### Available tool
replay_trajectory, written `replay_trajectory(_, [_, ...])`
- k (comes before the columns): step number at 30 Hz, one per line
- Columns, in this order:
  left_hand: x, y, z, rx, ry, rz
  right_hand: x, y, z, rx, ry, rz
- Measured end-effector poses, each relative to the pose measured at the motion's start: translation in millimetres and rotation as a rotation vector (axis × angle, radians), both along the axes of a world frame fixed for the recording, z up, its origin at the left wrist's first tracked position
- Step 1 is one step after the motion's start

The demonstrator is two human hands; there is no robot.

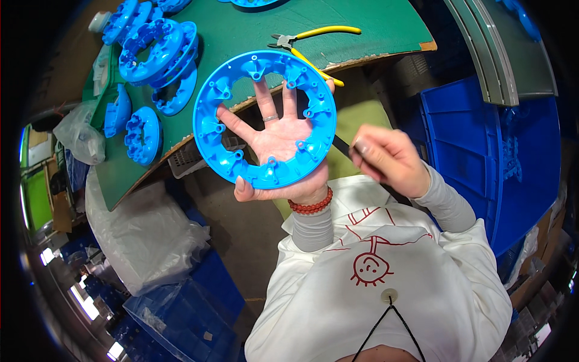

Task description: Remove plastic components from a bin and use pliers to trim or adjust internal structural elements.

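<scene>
A blue plastic ring (322,117) with small posts around its inner rim rests on my left hand (278,137). My fingers spread out beneath it and show through the central opening, while the thumb lies at its near edge. To the right of the ring, apart from it, my right hand (389,158) is closed, thumb pressed to the curled fingers. Whether anything small sits in that pinch is hidden. Beyond the ring, yellow-handled cutting pliers (286,42) lie with handles apart on the green worktable (386,27).
More blue rings (158,51) are stacked at the table's far left, with a single ring (143,136) nearer its edge. On the right stands a blue bin (461,151) below a metal-edged surface (491,48). Clear plastic sheeting (139,229) and a blue crate (187,320) are at lower left.
</scene>
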State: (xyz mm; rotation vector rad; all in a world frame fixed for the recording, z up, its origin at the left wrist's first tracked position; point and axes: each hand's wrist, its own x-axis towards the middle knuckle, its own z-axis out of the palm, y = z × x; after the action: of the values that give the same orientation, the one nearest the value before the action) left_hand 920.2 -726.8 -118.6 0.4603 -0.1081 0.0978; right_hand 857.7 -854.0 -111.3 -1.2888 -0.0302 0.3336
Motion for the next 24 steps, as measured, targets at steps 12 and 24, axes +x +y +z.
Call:
replay_trajectory(12, [-4.2,16.6,0.3,-0.006,-0.033,-0.303,53.2,-14.1,17.5,-0.057,-0.363,-0.201])
replay_trajectory(24, [-4.9,12.0,-10.4,-0.218,-0.007,-0.675,112.8,-29.2,50.2,-0.771,-1.019,0.002])
